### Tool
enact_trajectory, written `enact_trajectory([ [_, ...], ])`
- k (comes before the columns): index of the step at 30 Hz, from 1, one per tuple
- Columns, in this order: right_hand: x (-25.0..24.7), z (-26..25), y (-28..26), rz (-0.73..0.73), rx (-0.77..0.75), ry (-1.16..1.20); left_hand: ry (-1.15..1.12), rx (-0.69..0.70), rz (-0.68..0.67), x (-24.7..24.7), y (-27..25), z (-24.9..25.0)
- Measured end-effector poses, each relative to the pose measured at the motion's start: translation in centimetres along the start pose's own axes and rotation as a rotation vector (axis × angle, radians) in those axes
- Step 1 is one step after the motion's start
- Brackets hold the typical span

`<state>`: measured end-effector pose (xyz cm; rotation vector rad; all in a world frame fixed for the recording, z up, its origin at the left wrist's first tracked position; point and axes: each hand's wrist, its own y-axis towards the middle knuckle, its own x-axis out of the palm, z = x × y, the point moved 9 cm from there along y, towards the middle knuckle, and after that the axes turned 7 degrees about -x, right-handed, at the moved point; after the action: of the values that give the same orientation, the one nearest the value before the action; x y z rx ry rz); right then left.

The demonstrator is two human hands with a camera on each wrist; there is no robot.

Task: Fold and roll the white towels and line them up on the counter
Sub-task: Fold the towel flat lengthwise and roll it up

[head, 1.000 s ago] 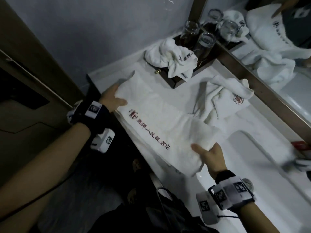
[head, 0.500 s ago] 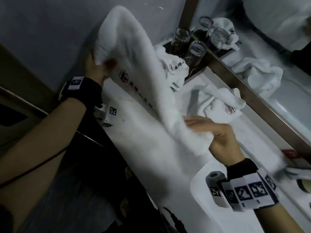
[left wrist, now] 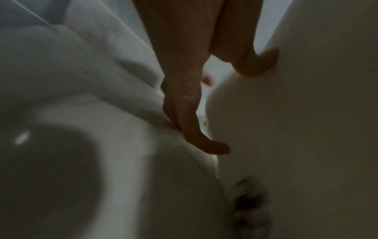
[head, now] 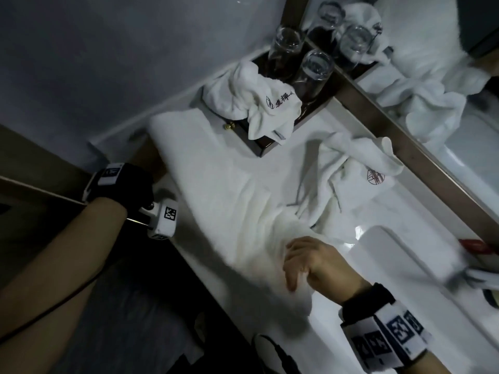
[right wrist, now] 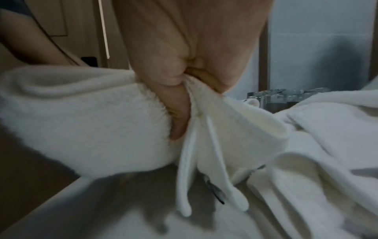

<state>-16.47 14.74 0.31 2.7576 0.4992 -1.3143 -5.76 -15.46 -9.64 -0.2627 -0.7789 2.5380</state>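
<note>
A long white towel [head: 216, 198] lies lengthwise on the white counter [head: 283, 163], logo side hidden. My right hand [head: 305, 260] grips its near end; in the right wrist view the thumb and fingers [right wrist: 178, 105] pinch the bunched corners of the towel [right wrist: 92, 121]. My left hand is hidden behind its black wrist band [head: 118, 184] at the towel's far-left edge. In the left wrist view, the left hand [left wrist: 184, 105] curls its fingertips against the towel's folds [left wrist: 71, 80]. Two crumpled white towels remain: one [head: 251, 103] on the dark tray, one [head: 351, 179] by the mirror.
Two upturned glasses [head: 313, 71] stand on the dark tray [head: 270, 147] in the back corner. A mirror runs along the right. The white sink basin [head: 405, 265] lies just right of my right hand, with a red item [head: 475, 245] beyond it.
The towel was lifted and flipped up toward the wall, then brought back down flat on the counter. Both hands came down with it, and the printed logo no longer shows.
</note>
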Motion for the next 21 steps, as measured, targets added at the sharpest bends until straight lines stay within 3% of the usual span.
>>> enact_trajectory([
  [4,1.2,-0.8,0.7,-0.047,-0.037,-0.015,0.191,0.019,-0.038,-1.3,-1.2,-0.7],
  [5,1.0,-0.9,0.7,-0.006,-0.049,-0.028,0.137,-0.049,-0.063,-2.3,-1.4,-1.5],
  [7,-0.1,-0.7,0.6,0.146,-0.017,-0.136,0.247,-0.053,-0.055,-4.0,-2.7,-1.8],
  [9,-1.2,0.8,-0.1,0.327,0.144,-0.217,0.392,-0.109,-0.115,-4.6,-3.6,-2.8],
  [11,-1.1,3.0,-1.2,0.431,0.38,-0.17,0.581,-0.047,-0.125,-4.8,-3.9,-3.0],
  [13,0.1,5.0,-2.1,0.381,0.585,-0.119,0.599,0.041,-0.149,-3.8,-4.6,-2.2],
  [15,1.2,5.8,-2.5,0.244,0.672,-0.135,0.531,0.149,-0.087,-3.7,-5.2,-0.4],
  [17,0.8,5.4,-2.3,0.189,0.608,-0.223,0.525,0.283,-0.004,-3.8,-6.0,2.1],
  [21,-2.5,0.6,-1.0,0.392,0.233,-0.714,0.656,0.546,0.138,-3.2,-7.3,6.8],
])
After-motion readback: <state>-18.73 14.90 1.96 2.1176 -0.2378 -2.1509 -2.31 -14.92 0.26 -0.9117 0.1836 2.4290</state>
